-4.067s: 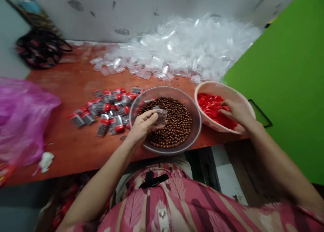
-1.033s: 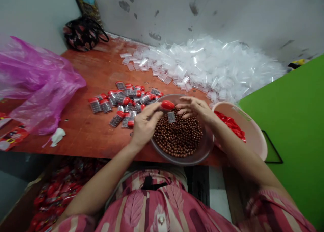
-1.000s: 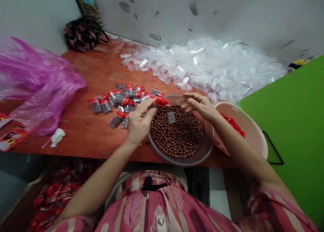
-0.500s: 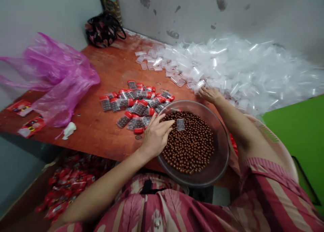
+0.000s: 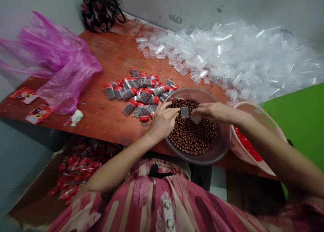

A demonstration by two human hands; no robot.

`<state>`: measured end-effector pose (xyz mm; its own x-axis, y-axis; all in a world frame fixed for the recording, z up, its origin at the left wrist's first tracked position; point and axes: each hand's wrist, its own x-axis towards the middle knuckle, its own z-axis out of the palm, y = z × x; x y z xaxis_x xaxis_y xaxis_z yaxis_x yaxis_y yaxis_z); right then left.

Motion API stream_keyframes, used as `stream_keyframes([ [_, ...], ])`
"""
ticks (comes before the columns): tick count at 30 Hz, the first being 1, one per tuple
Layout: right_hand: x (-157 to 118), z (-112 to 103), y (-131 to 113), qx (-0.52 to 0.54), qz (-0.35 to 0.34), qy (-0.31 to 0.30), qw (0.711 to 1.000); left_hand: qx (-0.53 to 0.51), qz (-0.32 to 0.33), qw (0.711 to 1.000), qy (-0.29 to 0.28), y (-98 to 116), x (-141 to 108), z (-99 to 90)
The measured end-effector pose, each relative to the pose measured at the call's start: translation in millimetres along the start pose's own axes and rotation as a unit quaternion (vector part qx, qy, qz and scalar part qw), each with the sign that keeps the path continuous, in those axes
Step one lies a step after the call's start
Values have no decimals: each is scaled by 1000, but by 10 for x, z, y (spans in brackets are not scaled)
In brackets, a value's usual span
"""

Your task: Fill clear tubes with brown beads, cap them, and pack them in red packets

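Observation:
My left hand is over the left rim of a clear round bowl filled with small brown chocolate balls. Its fingers are drawn together, with the tips at the edge of a small clear plastic box above the balls; the box looks dark inside. From the right, my right hand reaches into the bowl, fingers pinched on another clear plastic box held low at the balls. Left of the bowl lies a heap of filled boxes with red caps.
Clear empty boxes are piled along the back right. A pink basket holds red caps. A purple plastic bag and a dark flowered bag lie at left. A carton of red packs stands below the table.
My right hand has come from the pile of clear boxes into the bowl, bringing a clear box. My left hand keeps its place by the other box. The view has tilted down slightly.

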<state>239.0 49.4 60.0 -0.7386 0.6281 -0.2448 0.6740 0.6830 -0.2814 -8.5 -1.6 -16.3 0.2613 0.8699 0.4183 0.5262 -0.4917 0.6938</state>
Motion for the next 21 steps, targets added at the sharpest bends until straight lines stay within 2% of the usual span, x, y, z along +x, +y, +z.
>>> stream_keyframes([
  [2,2,220,-236,-50,0,-40,998,5,0,1000,1,3,2,3],
  [5,22,473,-377,-94,66,-18,993,8,-5,1000,3,10,6,11],
  [8,34,580,-440,-115,134,-37,984,14,-14,1000,5,17,10,19],
  [11,50,604,-528,-162,161,-61,972,23,-18,1000,4,18,14,25],
  [17,8,526,-490,-274,134,-34,952,25,-13,999,16,9,13,40],
  [19,13,522,-457,-319,98,-33,942,22,-14,1000,17,11,14,40],
  [21,66,561,-472,-320,32,-52,946,18,-18,1000,17,17,16,36],
])
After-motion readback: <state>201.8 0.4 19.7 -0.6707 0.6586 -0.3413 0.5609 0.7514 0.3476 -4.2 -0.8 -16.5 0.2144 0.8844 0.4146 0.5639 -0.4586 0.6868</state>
